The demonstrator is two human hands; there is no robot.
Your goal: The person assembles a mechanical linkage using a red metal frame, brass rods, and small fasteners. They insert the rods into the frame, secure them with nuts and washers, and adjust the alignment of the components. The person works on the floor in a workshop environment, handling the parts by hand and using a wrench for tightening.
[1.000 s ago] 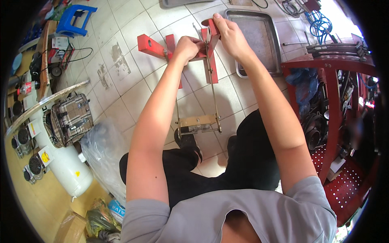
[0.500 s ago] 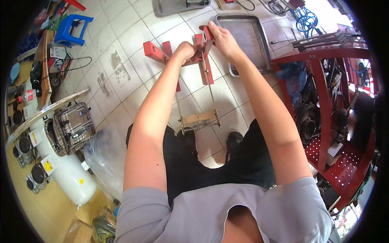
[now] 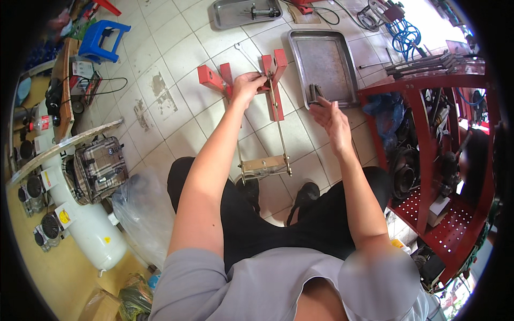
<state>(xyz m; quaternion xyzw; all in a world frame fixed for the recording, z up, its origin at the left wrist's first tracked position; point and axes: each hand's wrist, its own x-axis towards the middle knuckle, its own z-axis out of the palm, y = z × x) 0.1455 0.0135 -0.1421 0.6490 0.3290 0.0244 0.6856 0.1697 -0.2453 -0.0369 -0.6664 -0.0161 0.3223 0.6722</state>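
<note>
My left hand (image 3: 247, 86) is at the red metal stand (image 3: 212, 79), its fingers closed by the inner side of the stand's right-hand post. What they pinch is too small to make out. A silver wrench (image 3: 248, 55) slants away from those fingertips over the floor; its near end meets the stand. Two thin rods run from the stand toward me to a brownish crossbar (image 3: 263, 163) with bolts at its ends. My right hand (image 3: 333, 124) is beside the near right corner of a metal tray (image 3: 350, 64), fingers stretched out. A small dark metal part (image 3: 314, 92) shows just past its fingertips.
A smaller grey tray (image 3: 225, 22) holding a metal cylinder part (image 3: 262, 11) lies at the far side. To the right stands a red tool rack (image 3: 423, 150); to the left are a blue stool (image 3: 88, 48), a plaid bag (image 3: 99, 166) and a white air tank (image 3: 91, 230).
My right hand has left the stand's right post and moved right and toward me, to the tray's corner. The wrench and the dark part in the tray now show. My left hand stays at the stand.
</note>
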